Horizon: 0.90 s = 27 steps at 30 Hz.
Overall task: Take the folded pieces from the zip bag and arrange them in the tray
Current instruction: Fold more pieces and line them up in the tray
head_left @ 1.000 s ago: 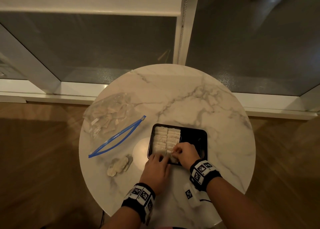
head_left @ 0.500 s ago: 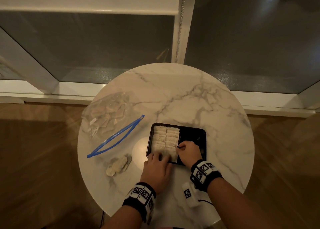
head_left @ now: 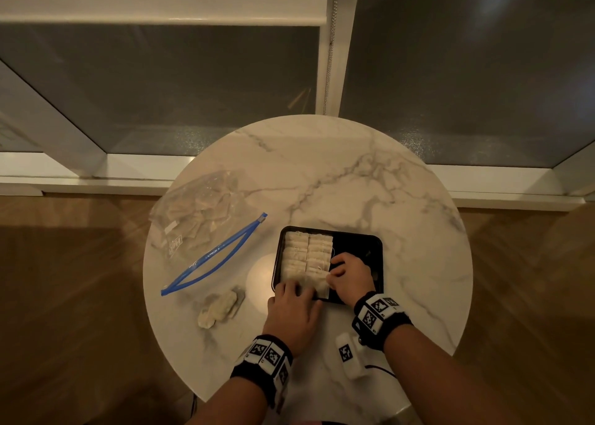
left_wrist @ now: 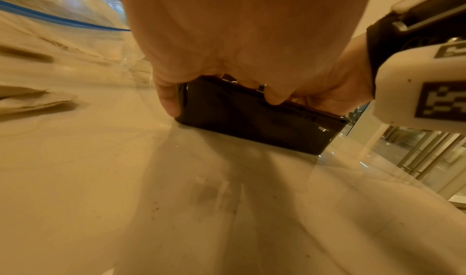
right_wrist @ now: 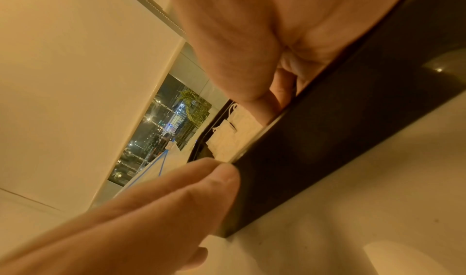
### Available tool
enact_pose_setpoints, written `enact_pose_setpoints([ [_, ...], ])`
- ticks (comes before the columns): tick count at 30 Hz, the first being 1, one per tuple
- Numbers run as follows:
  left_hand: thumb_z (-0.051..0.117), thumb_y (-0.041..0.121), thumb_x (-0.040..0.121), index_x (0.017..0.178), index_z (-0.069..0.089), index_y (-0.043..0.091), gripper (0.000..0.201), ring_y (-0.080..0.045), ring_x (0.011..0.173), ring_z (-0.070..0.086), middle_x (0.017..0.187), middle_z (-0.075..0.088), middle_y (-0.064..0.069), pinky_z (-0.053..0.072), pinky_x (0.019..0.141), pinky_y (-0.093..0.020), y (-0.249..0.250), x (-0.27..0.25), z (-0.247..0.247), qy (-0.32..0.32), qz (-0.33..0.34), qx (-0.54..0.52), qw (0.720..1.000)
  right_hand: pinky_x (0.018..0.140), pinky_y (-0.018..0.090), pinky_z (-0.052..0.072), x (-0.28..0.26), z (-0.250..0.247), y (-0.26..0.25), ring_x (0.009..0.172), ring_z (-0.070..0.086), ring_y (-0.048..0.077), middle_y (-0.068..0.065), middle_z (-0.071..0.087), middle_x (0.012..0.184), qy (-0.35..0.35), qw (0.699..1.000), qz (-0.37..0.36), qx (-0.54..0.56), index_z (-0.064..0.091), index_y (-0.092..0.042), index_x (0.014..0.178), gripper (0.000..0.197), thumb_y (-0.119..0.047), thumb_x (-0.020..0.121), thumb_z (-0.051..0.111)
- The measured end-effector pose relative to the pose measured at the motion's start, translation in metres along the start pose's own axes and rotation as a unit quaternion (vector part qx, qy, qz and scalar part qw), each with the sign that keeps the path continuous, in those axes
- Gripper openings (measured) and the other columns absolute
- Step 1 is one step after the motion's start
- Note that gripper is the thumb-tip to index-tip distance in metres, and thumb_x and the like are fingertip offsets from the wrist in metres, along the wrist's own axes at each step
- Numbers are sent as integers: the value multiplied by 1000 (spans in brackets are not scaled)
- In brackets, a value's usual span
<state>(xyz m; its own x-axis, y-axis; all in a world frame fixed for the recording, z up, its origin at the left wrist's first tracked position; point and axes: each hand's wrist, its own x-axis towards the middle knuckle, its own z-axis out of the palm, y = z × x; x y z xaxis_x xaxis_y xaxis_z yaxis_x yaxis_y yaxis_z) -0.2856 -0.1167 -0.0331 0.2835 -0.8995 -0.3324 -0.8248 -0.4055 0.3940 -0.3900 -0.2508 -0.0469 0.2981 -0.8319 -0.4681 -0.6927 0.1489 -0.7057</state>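
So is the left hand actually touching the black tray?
Touching. The left wrist view shows the left hand with its thumb against the black tray at its corner.

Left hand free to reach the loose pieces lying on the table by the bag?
Probably yes. The loose pieces lie uncovered on the table, beside the left hand with only bare surface between. That hand rests on the tray edge and would have to let go first.

- The room was dim and warm-toned, with amber light falling from overhead.
- A bright round glare sat on the marble table [head_left: 370,199] beside the tray [head_left: 357,241].
- Both wrist views were orange-tinted, soft and blurred up close, with hand shadows on the tabletop.
- Straight window frames bowed at the head view's edges.
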Motion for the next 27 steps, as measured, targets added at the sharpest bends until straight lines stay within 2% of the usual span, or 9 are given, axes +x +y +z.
enact_pose_setpoints([
  [3, 33, 50, 101, 120, 51, 29, 33, -22, 117, 37, 127, 43, -1, 38, 98, -40, 1, 1, 0, -1, -8, -9, 1000, 76, 33, 60, 0, -1, 0, 77, 67, 12, -3, 69, 80, -7, 1000, 3, 5, 62, -23, 99, 29, -6, 78, 75],
  [6, 32, 50, 101, 118, 50, 28, 33, -22, 116, 37, 125, 44, -1, 38, 98, -41, 1, 1, 0, -8, -9, -8, 1000, 69, 27, 59, 0, -2, -2, 74, 66, 11, -2, 69, 79, -9, 1000, 8, 6, 63, -21, 100, 28, -5, 79, 75],
  [10, 32, 50, 101, 117, 51, 28, 34, -21, 117, 39, 125, 45, 1, 36, 97, -41, -1, -2, -4, -7, -5, 19, 1000, 72, 25, 57, -2, -2, -5, 78, 66, 11, -3, 69, 81, -5, 1000, 6, -2, 64, -20, 101, 28, -7, 79, 75],
  [13, 32, 52, 99, 123, 50, 29, 37, -19, 121, 39, 129, 46, 4, 35, 97, -41, -6, -6, -13, 12, 4, 59, 998, 65, 16, 48, -5, -5, -6, 81, 64, 8, -6, 69, 85, 5, 1000, 5, -3, 64, -22, 101, 29, -10, 79, 76],
  [17, 35, 50, 99, 130, 51, 32, 39, -15, 125, 40, 133, 47, 9, 32, 99, -36, -21, -16, -33, 55, 33, 52, 997, 71, 15, 48, -14, -12, -11, 82, 62, 5, -8, 66, 89, 45, 999, -10, 15, 64, -24, 102, 27, -14, 80, 77],
  [19, 41, 47, 98, 123, 57, 32, 33, -14, 119, 46, 126, 53, 10, 36, 96, -34, -32, -22, -45, 92, 50, 32, 994, 72, 13, 46, -21, -13, -18, 83, 60, 2, -9, 64, 91, 73, 996, -38, 24, 65, -22, 104, 24, -12, 84, 73],
  [22, 53, 38, 92, 109, 66, 29, 23, -18, 110, 55, 116, 59, 7, 41, 90, -36, -54, -32, -64, 173, 67, 14, 982, 81, 20, 51, -31, -9, -34, 89, 59, 2, -9, 63, 95, 102, 990, -96, 26, 65, -22, 106, 22, -12, 87, 68],
  [25, 68, 31, 85, 103, 71, 28, 18, -29, 125, 46, 130, 55, -2, 33, 100, -45, -81, -39, -86, 233, 31, 29, 971, 84, 25, 50, -37, 6, -59, 93, 60, 8, -7, 64, 98, 81, 984, -157, 10, 66, -20, 103, 19, -11, 87, 67],
  [27, 77, 25, 79, 101, 75, 29, 22, -37, 133, 39, 138, 51, -9, 32, 104, -53, -102, -40, -102, 244, 4, 39, 969, 85, 27, 49, -42, 23, -78, 93, 60, 12, -4, 66, 96, 66, 976, -207, -10, 68, -17, 99, 15, -11, 85, 67],
])
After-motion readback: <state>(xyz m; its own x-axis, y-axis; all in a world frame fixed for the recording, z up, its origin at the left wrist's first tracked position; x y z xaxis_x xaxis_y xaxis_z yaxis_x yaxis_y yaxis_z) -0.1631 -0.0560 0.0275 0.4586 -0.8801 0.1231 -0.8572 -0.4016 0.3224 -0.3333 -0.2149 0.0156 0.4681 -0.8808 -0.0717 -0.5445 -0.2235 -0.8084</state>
